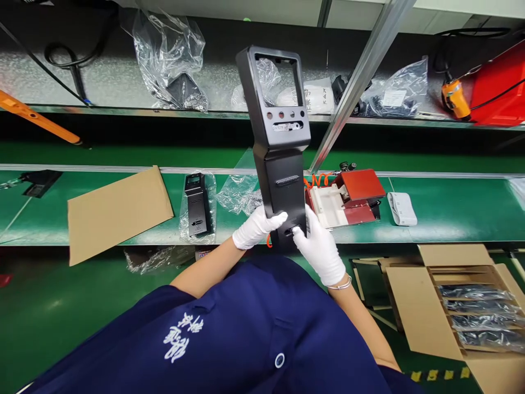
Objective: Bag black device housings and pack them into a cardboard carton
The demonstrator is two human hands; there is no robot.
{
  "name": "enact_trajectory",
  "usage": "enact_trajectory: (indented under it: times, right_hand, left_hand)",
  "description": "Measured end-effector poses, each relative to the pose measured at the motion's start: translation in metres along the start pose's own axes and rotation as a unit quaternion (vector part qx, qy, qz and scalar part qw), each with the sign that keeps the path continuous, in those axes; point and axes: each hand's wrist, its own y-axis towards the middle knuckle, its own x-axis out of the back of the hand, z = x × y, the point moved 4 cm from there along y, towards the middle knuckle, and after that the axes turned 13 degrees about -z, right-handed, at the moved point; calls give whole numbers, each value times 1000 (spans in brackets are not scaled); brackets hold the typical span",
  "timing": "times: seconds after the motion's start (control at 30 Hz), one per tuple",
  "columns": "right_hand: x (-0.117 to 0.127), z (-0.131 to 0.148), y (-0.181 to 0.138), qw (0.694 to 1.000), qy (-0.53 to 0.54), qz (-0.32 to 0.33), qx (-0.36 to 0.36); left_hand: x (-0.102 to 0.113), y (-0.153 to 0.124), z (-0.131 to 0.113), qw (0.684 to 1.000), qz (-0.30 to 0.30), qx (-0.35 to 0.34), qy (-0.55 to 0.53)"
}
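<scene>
A black plastic device housing stands nearly upright in front of my chest, its window frame at the top and a row of small round holes below that. My left hand, in a white glove, grips its lower left edge with the thumb on the front. On the lower right side, my right hand, also gloved, holds the same housing, thumb near an oval slot. A similar, smaller-looking black housing lies on a clear plastic bag on the green bench.
Left on the bench lies a cardboard sheet. A red and white fixture sits right of my hands, beside a white folded item. An open carton with bagged parts stands low right. A metal post rises by the shelf.
</scene>
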Motion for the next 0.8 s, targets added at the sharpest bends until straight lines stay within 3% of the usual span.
enact_trajectory:
  times: [0.13,0.33,0.5,0.7,0.8]
  right_hand:
    - [5,1,-5,990,69,-97,74]
    - [1,9,-14,982,71,-140,109]
    - [2,13,-15,981,106,-129,94]
    - [0,12,-19,983,163,-58,56]
    - [3,-2,-11,970,232,-69,-31]
  left_hand:
    - [3,4,3,998,-62,-15,-17]
    - [-1,7,5,993,-105,-48,-37]
    - [-3,6,3,988,-133,-55,-48]
    - [2,6,-1,990,-103,-24,-89]
    - [5,8,0,987,-85,6,-137]
